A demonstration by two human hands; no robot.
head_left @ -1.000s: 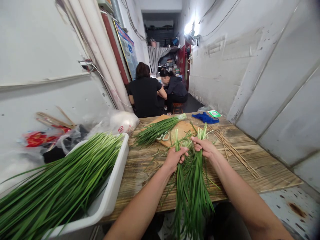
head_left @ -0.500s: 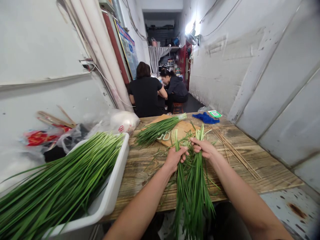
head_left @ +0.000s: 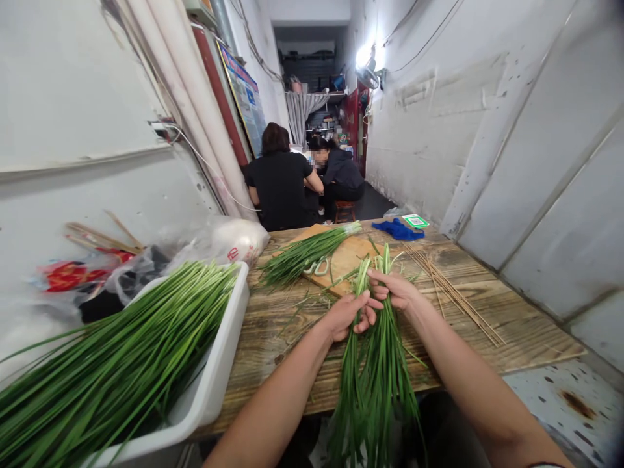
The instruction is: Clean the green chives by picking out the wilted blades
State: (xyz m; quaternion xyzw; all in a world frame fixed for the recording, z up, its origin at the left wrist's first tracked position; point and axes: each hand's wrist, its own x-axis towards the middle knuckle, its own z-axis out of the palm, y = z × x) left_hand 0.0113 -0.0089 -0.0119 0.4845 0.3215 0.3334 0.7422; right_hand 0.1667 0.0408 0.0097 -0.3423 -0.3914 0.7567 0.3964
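My left hand (head_left: 353, 315) is closed round a bunch of garlic chives (head_left: 353, 370), pale stem ends up and green leaves hanging over the table's front edge. Close beside it, my right hand (head_left: 392, 289) grips a second bunch of chives (head_left: 387, 364) near its pale ends. The fingers of both hands almost meet between the bunches. Behind them a wooden cutting board (head_left: 353, 257) carries a bundle of chives (head_left: 307, 253) lying on its side. Light-coloured scissor handles (head_left: 316, 266) poke out from under that bundle; the blades are hidden.
At left stands a white plastic bin (head_left: 229, 351) heaped with long chives (head_left: 146, 351). Thin bamboo sticks (head_left: 455, 296) lie at right on the wooden table (head_left: 273, 338). A blue cloth (head_left: 398, 229) and a QR card (head_left: 415, 221) are at the far edge. Two people (head_left: 280, 175) sit beyond.
My left hand's bunch has come nearer to the right hand's bunch and looks thicker at the stem ends. Loose leaves between the hands have shifted. The view has turned slightly.
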